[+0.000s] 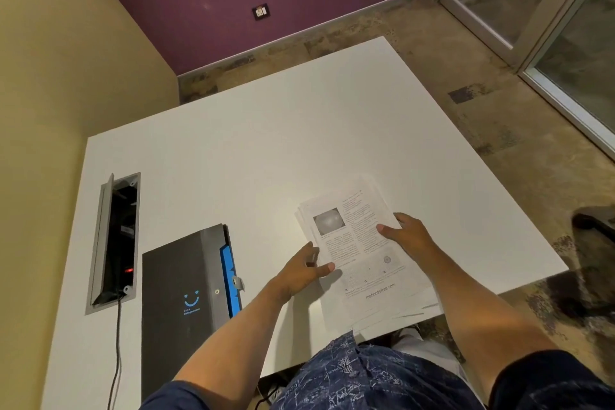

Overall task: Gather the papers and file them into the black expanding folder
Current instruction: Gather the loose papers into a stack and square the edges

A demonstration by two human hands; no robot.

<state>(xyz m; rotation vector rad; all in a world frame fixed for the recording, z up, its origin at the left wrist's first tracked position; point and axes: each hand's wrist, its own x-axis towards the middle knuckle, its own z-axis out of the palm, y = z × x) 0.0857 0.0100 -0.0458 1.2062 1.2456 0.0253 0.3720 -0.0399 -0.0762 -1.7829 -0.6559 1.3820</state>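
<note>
A stack of printed papers [361,253] lies on the white table [266,143] near its front edge, the sheets slightly fanned. My left hand [301,271] rests against the stack's left edge, thumb on the top sheet. My right hand [407,236] lies on the stack's right edge, fingers spread on the top page. The black expanding folder [181,296] lies flat and closed to the left of the papers, with a blue smile mark on its cover and blue dividers showing along its right side.
An open grey cable box [114,240] is set into the table at the left, with a black cord [117,353] running toward me. The table's right edge drops to a mottled floor. A beige wall stands at the left.
</note>
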